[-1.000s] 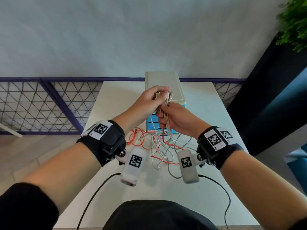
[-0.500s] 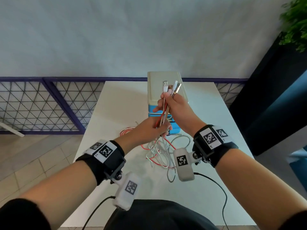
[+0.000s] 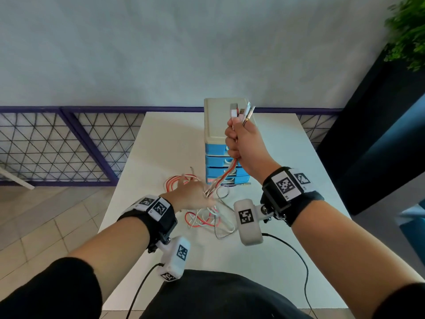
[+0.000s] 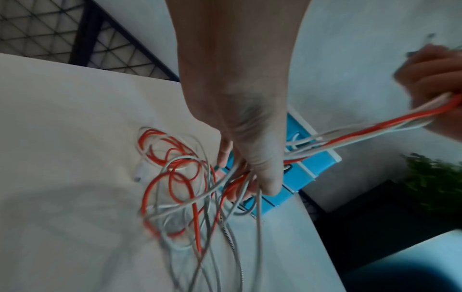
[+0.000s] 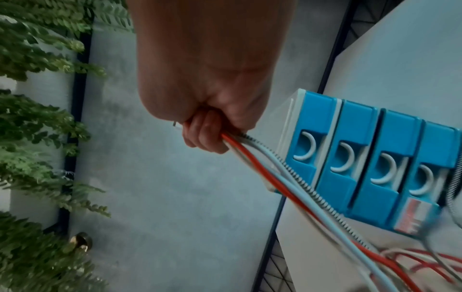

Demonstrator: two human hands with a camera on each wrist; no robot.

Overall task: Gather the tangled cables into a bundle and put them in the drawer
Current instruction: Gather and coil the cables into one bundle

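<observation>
My right hand [image 3: 242, 143] is raised in front of the small drawer unit [image 3: 216, 125] and grips several cables in its fist, their plugs [image 3: 240, 112] sticking out above it. Orange, white and braided strands [image 5: 287, 187] run down from that fist [image 5: 207, 102] to my left hand [image 3: 190, 194]. Low over the table, the left hand [image 4: 250, 138] holds them between thumb and fingers. The rest of the tangle [image 3: 203, 221] lies in loops on the white table [image 3: 161, 143], seen closer as orange and white coils [image 4: 172, 171]. The unit's blue drawers [image 5: 362, 158] all look closed.
A purple mesh fence [image 3: 57, 143] runs behind and left of the table. A dark panel [image 3: 372, 146] and a green plant [image 3: 411, 31] stand at the right. Black cords from the wrist cameras [image 3: 299, 256] hang over the near table edge.
My left hand has slid down the cables from the plugs to just above the table. The right hand has taken over the plug ends and lifted them slightly.
</observation>
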